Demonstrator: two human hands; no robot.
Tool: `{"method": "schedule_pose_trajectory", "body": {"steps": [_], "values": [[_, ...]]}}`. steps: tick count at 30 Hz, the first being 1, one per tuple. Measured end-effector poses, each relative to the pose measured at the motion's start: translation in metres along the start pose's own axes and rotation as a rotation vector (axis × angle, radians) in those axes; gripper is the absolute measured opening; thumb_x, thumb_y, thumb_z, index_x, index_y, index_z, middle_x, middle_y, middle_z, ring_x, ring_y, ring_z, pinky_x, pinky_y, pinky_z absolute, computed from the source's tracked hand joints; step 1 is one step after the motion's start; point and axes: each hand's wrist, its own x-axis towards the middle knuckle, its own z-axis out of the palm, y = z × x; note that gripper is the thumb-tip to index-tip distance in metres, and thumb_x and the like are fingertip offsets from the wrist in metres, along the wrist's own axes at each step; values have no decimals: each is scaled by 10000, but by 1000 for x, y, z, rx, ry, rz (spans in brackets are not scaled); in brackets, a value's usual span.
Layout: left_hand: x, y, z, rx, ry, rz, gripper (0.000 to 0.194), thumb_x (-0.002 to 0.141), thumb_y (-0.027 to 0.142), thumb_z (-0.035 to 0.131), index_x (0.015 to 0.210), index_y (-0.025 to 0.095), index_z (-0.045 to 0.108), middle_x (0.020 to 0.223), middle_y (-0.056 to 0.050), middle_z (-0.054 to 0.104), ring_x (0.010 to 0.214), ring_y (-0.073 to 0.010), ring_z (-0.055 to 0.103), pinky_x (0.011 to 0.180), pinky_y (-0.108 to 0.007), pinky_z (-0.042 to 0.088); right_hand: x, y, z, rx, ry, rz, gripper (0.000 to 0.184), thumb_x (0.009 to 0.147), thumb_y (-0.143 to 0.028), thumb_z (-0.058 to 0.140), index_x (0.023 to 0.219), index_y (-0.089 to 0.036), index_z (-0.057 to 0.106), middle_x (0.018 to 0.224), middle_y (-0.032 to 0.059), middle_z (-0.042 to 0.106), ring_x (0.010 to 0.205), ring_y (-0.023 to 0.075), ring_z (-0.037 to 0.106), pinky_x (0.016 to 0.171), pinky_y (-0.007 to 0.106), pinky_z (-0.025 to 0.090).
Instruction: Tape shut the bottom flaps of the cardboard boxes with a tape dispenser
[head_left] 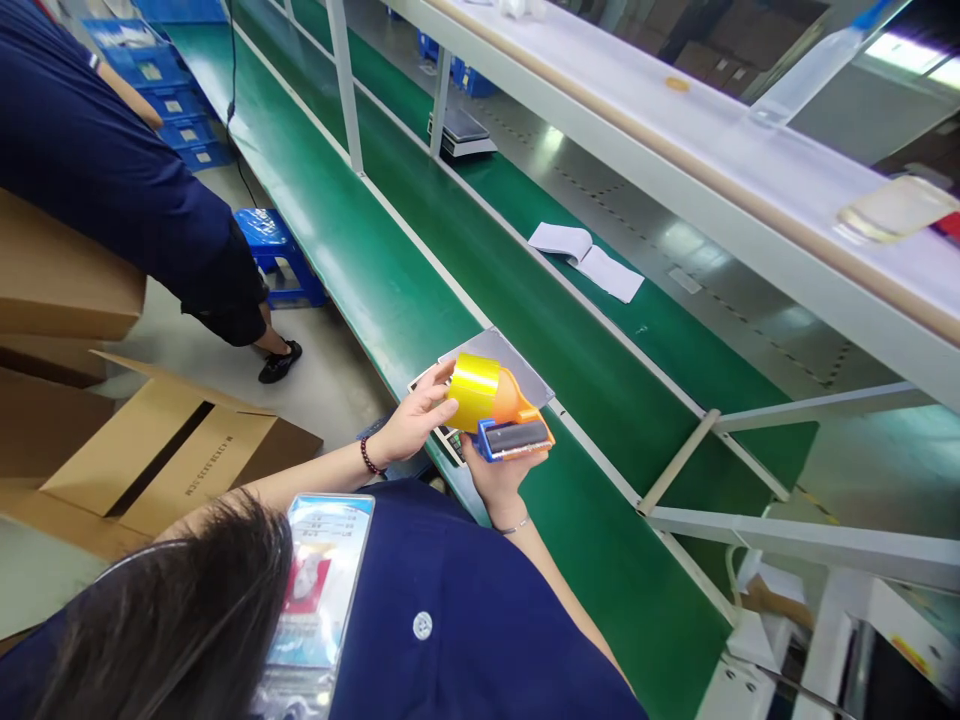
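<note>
My right hand (pixel 495 487) is wrapped round an orange and blue tape dispenser (pixel 517 437) from below. A wide roll of yellow tape (pixel 474 392) sits on it. My left hand (pixel 414 420) has its fingers bent against the near left side of the roll. Both hands are over the edge of the green conveyor belt. Behind and beneath them lies a weighing scale (pixel 517 366) with a flat grey plate; my hands and the dispenser cover part of it and its keypad.
An open cardboard box (pixel 172 440) stands at the left, near a person in dark clothes (pixel 127 170) and a blue stool (pixel 270 240). An open notebook (pixel 589 260) and another scale (pixel 461 130) lie on the far belt. A white shelf (pixel 675 150) crosses above at the right.
</note>
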Motion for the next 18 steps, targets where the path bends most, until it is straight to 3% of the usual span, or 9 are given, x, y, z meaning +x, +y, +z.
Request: {"method": "schedule_pose_trajectory", "body": {"steps": [3, 7, 11, 13, 15, 18], "values": [[-2, 5, 6, -182, 29, -142, 338, 854, 483, 679, 1023, 205, 769, 1556, -73, 314, 1457, -312, 254, 1215, -453, 230, 10, -12, -1, 127, 87, -59, 864, 723, -483, 774, 1310, -174, 221, 1208, 199, 481, 1081, 280, 603, 876, 505, 541], [0, 14, 7, -275, -3, -229, 335, 824, 482, 712, 983, 196, 785, 1561, -71, 302, 1429, -345, 304, 1175, -462, 315, 22, -18, -13, 155, 16, -85, 862, 745, -453, 767, 1369, -171, 243, 1205, 185, 493, 1078, 271, 600, 832, 459, 568], [1, 19, -1, -23, 34, -88, 343, 832, 486, 705, 1011, 204, 781, 1549, -74, 341, 1460, -310, 250, 1232, -420, 195, 29, -18, -26, -28, 13, -233, 868, 688, -455, 813, 1357, -161, 344, 1159, 163, 507, 1089, 304, 559, 863, 512, 547], [1, 19, -4, 80, 42, -3, 354, 829, 493, 706, 1021, 204, 776, 1570, -71, 310, 1468, -301, 233, 1242, -405, 166, 30, -19, -28, -18, 4, -265, 860, 678, -459, 822, 1342, -180, 352, 1120, 132, 525, 1041, 288, 575, 854, 502, 550], [0, 19, -4, 65, 37, 19, 351, 838, 494, 696, 1014, 201, 772, 1578, -63, 295, 1472, -296, 225, 1239, -400, 181, 30, -21, -28, 46, 15, -242, 862, 684, -458, 819, 1344, -197, 330, 1106, 114, 531, 1006, 270, 591, 835, 482, 559], [-1, 16, 3, -154, 46, -62, 372, 885, 508, 633, 1058, 199, 747, 1576, -54, 296, 1455, -299, 264, 1189, -422, 306, 30, -28, -25, 79, 33, -221, 864, 679, -435, 824, 1353, -204, 336, 1151, 130, 509, 1060, 284, 570, 865, 498, 546]]}}
